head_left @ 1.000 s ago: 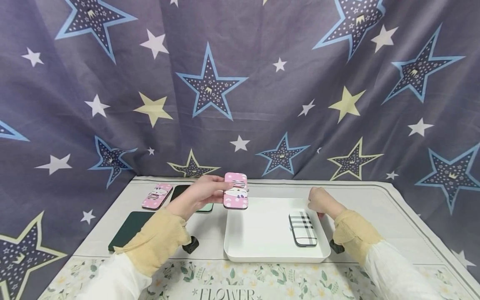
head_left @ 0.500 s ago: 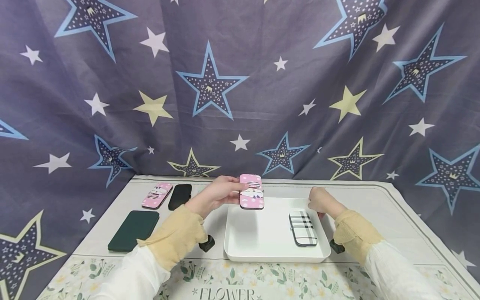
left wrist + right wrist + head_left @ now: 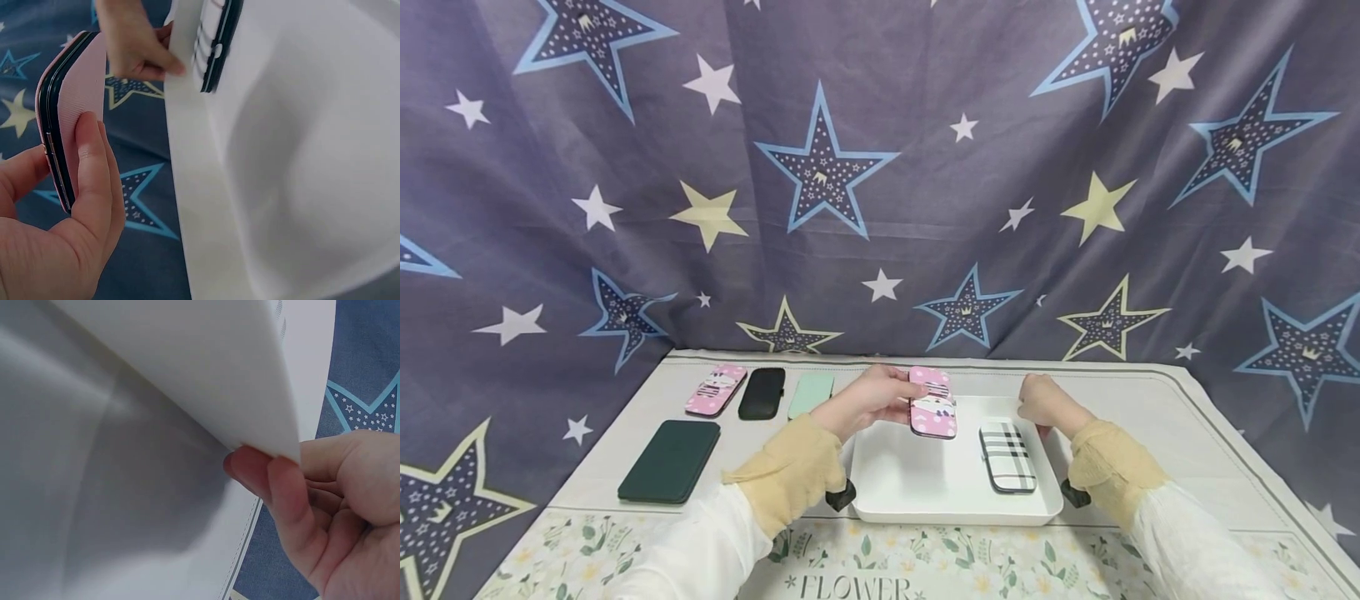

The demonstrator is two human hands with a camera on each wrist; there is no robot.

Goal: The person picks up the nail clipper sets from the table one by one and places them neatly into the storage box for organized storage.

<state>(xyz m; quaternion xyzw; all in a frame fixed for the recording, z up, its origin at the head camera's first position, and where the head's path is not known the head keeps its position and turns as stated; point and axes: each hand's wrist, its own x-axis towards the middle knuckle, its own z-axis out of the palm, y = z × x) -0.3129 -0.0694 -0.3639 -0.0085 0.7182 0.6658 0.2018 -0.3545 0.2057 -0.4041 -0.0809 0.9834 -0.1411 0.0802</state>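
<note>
My left hand [image 3: 880, 396] pinches a pink patterned clasp case [image 3: 933, 403] between thumb and fingers. In the head view it is held above the left back part of a white tray [image 3: 887, 510]. The left wrist view shows the pink case [image 3: 84, 94] edge-on, its dark frame and metal clasp visible. On the tray's right side, my right hand [image 3: 1047, 402] grips the rim; in the right wrist view, fingertips [image 3: 289, 487] curl under the tray wall [image 3: 237, 375]. A white plaid case [image 3: 1008, 457] lies inside the tray on the right.
Left of the tray, another pink case [image 3: 716, 391], a black case [image 3: 762, 393] and a mint case [image 3: 811, 394] lie in a row. A dark green flat case [image 3: 670, 461] lies in front of them. A starry curtain [image 3: 880, 167] hangs behind the table.
My left hand has carried the pink case rightward over the tray, and lowered it slightly. The mint case has come out from behind the arm. The right hand stays at the tray rim.
</note>
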